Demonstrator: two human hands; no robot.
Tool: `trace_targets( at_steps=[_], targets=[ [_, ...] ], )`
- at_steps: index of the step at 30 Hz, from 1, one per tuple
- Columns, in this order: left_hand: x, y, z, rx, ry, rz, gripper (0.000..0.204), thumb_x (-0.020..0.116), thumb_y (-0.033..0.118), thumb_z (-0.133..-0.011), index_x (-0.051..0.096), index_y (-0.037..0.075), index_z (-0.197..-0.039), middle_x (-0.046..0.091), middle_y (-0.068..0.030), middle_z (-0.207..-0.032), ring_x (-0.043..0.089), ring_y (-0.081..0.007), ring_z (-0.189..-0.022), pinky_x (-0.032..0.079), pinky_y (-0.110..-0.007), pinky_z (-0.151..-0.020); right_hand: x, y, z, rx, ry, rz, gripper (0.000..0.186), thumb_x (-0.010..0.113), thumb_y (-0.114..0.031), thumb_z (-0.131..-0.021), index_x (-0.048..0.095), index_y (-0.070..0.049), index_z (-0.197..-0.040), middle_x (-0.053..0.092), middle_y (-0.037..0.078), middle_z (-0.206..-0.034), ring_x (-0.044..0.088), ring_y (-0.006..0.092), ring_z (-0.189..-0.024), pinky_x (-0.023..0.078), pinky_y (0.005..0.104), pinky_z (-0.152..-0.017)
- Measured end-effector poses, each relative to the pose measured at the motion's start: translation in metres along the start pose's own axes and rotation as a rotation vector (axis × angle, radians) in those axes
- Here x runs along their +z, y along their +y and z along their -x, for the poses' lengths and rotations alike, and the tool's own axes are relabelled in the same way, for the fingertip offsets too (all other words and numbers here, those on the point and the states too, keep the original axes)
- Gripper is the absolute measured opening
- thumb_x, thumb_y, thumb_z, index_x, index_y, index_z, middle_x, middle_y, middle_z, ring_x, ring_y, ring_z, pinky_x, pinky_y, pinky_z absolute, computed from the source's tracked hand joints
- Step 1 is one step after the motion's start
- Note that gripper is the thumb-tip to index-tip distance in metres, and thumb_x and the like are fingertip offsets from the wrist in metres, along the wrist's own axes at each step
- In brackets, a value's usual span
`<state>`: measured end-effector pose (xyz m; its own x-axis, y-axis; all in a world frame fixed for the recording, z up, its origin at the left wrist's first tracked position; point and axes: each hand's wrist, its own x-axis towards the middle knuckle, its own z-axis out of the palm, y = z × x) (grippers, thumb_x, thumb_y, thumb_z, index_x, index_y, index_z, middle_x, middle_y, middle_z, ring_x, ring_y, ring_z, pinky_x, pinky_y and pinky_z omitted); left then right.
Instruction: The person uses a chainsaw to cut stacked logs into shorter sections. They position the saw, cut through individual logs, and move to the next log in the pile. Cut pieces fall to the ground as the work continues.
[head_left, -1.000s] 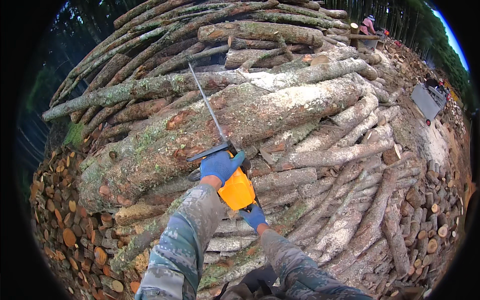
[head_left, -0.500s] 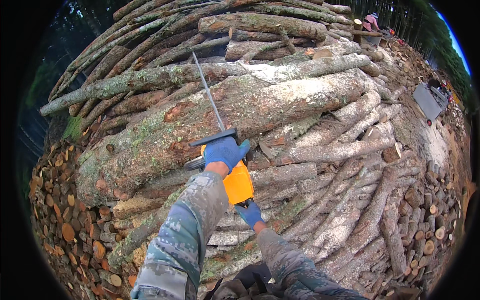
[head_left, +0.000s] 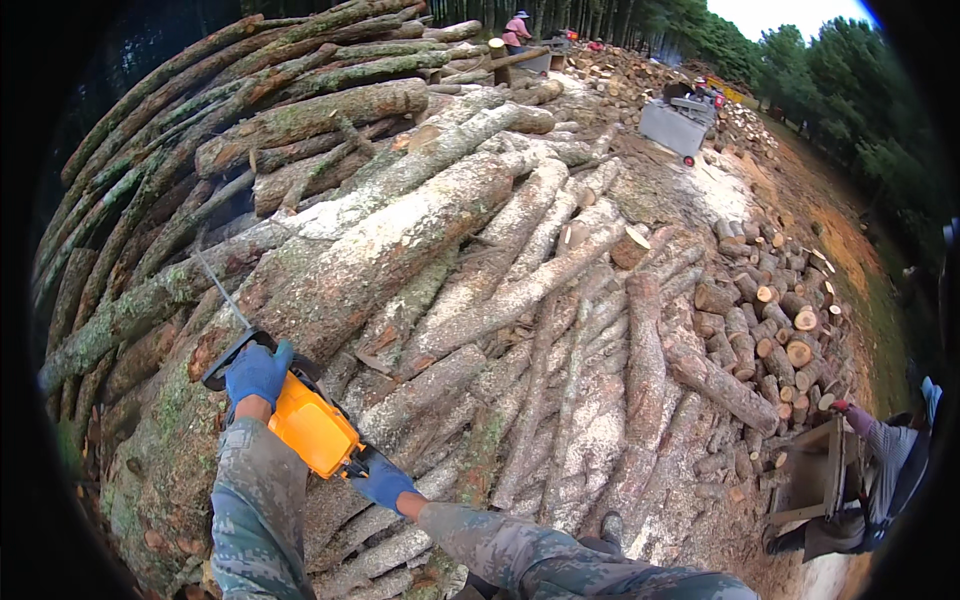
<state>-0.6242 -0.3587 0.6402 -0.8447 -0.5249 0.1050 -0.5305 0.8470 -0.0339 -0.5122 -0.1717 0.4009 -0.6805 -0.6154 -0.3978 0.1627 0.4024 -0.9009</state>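
An orange chainsaw (head_left: 312, 425) is held in both my hands, its narrow guide bar (head_left: 225, 290) angled up and away to the left. My left hand (head_left: 257, 375), in a blue glove, is wrapped round the front handle, just behind the dark hand guard (head_left: 228, 358). At the rear handle, my right hand (head_left: 382, 482), also blue-gloved, is closed, its fingers partly hidden. Beneath and beyond the saw lies a thick mossy log (head_left: 370, 270), dusted with pale sawdust. The bar passes over the logs; whether it touches one, I cannot tell.
Long logs (head_left: 150, 170) are heaped at the left, and more (head_left: 600, 400) slope down ahead. Short cut logs (head_left: 770, 340) are stacked at the right. A co-worker (head_left: 890, 470) stands by a wooden frame (head_left: 815, 470). Farther off are a grey machine (head_left: 675, 130) and another person (head_left: 516, 33).
My view has swung right, so the saw and log pile sit farther left in it. The co-worker and wooden frame have come into sight. Both hands keep hold of the chainsaw.
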Motion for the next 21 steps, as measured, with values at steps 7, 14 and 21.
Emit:
trace_targets(
  at_steps=[7,14,21],
  targets=[
    [0.006,-0.03,0.002,-0.036,0.02,-0.021,0.067,0.056,0.065,-0.096,0.076,0.003,-0.08,0.075,-0.0228,-0.096,0.072,-0.0407,-0.092,0.055,-0.052,-0.082,0.0,-0.03,0.021,-0.073,0.032,0.078,0.058,0.072,-0.046,-0.09,0.065,-0.01,-0.135,0.071,0.024,-0.122,0.067,0.0411,-0.116,0.053,0.0476,-0.098],
    [0.013,-0.014,0.01,0.002,0.034,0.014,0.066,0.056,0.062,-0.097,0.077,0.001,-0.083,0.074,-0.0241,-0.098,0.072,-0.0415,-0.092,0.055,-0.051,-0.083,0.003,-0.009,0.001,0.051,-0.052,0.112,0.058,0.073,-0.052,-0.089,0.067,-0.013,-0.132,0.073,0.023,-0.116,0.07,0.0394,-0.11,0.054,0.0474,-0.094],
    [0.035,-0.005,0.017,0.039,0.001,-0.02,0.067,0.051,0.058,-0.102,0.077,-0.003,-0.091,0.074,-0.0273,-0.097,0.071,-0.0441,-0.092,0.053,-0.055,-0.083,0.009,0.04,-0.026,-0.03,-0.042,0.072,0.05,0.073,-0.042,-0.092,0.068,-0.011,-0.13,0.074,0.019,-0.115,0.07,0.0374,-0.109,0.054,0.0476,-0.092]
  ],
)
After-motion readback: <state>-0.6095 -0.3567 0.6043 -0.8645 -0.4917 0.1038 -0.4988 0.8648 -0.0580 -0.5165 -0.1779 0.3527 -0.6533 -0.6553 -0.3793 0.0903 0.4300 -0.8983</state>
